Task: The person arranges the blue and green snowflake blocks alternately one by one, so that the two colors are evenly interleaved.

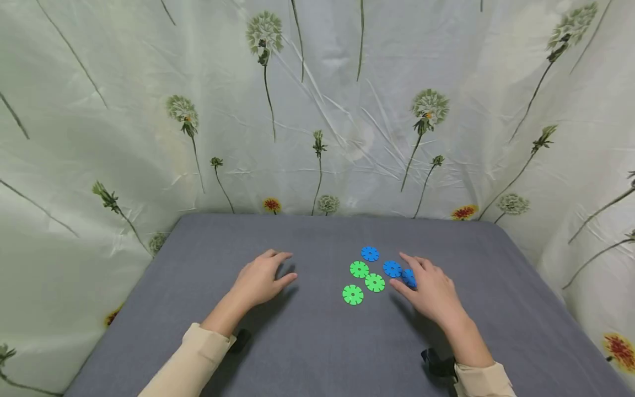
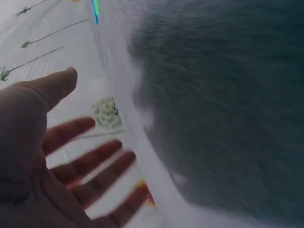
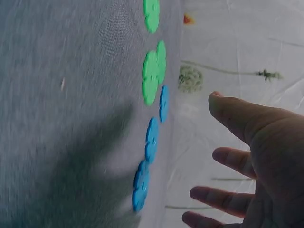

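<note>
Several flat notched plastic discs lie on the grey cloth-covered table. Three are green, among them the nearest green disc (image 1: 353, 295); three are blue, with one blue disc (image 1: 370, 253) farthest back. My right hand (image 1: 434, 292) hovers beside the blue ones, fingers spread, and partly hides the rightmost blue disc (image 1: 409, 277). In the right wrist view that blue disc (image 3: 141, 185) lies apart from the fingers, which hold nothing. My left hand (image 1: 260, 278) is held over the table left of the discs, thumb and fingers parted around nothing; the left wrist view shows its palm (image 2: 23, 137).
The grey table (image 1: 307, 342) reaches back to a pale curtain (image 1: 347, 110) printed with dandelions, which also hangs at both sides. Dark straps with small devices, such as the right one (image 1: 439, 364), sit at both wrists.
</note>
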Action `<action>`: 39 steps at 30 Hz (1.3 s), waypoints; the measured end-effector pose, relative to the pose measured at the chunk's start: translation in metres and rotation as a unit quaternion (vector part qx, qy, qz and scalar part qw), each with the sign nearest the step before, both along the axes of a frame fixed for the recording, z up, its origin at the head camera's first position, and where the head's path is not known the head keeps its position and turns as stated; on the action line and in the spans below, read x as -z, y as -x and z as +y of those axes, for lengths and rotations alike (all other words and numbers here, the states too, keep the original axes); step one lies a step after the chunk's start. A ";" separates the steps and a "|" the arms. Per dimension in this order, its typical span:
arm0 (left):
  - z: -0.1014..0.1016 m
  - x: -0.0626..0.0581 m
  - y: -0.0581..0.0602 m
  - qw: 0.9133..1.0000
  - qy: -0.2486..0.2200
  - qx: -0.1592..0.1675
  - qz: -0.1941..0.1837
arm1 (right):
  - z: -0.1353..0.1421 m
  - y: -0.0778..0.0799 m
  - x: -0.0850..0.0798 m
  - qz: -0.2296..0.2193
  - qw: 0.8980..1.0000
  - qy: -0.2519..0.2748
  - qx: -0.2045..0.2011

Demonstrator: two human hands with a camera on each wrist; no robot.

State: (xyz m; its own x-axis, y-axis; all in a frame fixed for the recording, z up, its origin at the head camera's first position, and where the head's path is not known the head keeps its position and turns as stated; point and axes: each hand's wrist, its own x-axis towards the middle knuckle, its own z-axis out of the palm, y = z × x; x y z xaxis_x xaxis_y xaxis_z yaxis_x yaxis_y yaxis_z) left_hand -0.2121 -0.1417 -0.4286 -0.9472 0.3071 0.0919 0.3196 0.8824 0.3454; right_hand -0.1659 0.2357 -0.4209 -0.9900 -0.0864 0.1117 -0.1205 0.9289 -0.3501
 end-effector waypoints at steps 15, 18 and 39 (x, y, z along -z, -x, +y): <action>0.071 0.008 0.076 0.980 -0.077 0.173 -0.056 | 0.030 0.015 0.016 -0.007 1.000 0.029 -0.003; 0.086 0.010 0.085 0.978 -0.065 0.184 -0.075 | 0.028 0.015 0.021 -0.003 0.999 0.035 -0.004; 0.152 0.016 0.094 0.972 0.069 0.215 -0.072 | 0.000 0.018 0.031 -0.027 0.992 0.045 -0.118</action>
